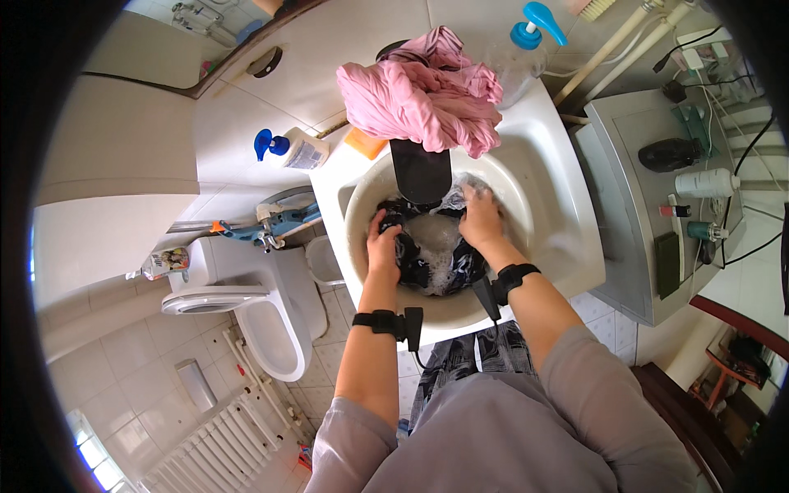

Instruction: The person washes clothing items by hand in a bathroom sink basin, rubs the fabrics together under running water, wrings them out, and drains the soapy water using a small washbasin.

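A dark wet garment (pixel 411 255) with lighter patches lies in sudsy water in the white sink (pixel 567 222). My left hand (pixel 383 245) is closed on its left side, thumb on top and the other fingers partly hidden. On the far right of the basin, my right hand (pixel 482 218) grips a bunched part of the garment beside pale, foamy cloth. Between my hands the cloudy water (pixel 436 234) shows foam. The black faucet spout (pixel 422 172) reaches over the basin, with a crumpled pink cloth (pixel 419 90) draped on top of it.
An orange block (pixel 364 142) and a white pump bottle (pixel 300 151) sit at the sink's back left. A clear bottle with a blue pump (pixel 522 70) stands back right. A grey cabinet (pixel 612 140) holding small items adjoins the right; a toilet (pixel 275 337) is left.
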The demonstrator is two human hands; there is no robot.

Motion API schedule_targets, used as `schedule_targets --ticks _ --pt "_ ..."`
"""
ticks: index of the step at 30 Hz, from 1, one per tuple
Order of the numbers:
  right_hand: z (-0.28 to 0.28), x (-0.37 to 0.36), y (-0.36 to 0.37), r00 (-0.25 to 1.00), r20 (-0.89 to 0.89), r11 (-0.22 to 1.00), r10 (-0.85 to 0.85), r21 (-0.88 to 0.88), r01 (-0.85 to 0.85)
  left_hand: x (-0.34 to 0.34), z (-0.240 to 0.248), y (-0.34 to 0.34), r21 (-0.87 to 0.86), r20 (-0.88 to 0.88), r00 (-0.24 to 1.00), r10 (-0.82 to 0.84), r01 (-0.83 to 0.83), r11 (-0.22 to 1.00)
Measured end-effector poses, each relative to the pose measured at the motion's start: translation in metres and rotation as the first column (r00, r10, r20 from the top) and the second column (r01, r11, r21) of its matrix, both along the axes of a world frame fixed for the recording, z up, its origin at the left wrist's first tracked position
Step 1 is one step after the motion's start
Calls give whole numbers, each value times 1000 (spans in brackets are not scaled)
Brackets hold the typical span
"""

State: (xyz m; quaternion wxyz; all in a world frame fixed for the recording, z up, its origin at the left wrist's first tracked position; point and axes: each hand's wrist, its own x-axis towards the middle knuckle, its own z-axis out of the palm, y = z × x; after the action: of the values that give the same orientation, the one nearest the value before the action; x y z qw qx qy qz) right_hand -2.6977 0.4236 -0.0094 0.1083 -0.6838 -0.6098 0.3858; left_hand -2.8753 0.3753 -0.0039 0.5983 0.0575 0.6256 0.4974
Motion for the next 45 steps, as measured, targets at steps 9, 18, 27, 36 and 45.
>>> schedule_targets --ticks 9,18,27,36,45 --pt "90 -23 -41 681 -640 929 356 165 -332 21 33 2 -60 606 792 75 -48 997" --pt "55 -36 -9 935 -117 927 334 222 -303 43 27 -15 -53 270 947 172 -164 985" --pt "5 -5 -10 982 148 990 116 61 -126 15 -8 -14 -285 -871 258 -419 430 857" --pt "-8 -1 -6 963 -271 997 -5 66 24 14 12 -3 -60 110 986 123 -117 991" --pt "109 -34 -55 780 -250 782 574 449 -432 20 25 -17 237 237 971 -41 -17 971"
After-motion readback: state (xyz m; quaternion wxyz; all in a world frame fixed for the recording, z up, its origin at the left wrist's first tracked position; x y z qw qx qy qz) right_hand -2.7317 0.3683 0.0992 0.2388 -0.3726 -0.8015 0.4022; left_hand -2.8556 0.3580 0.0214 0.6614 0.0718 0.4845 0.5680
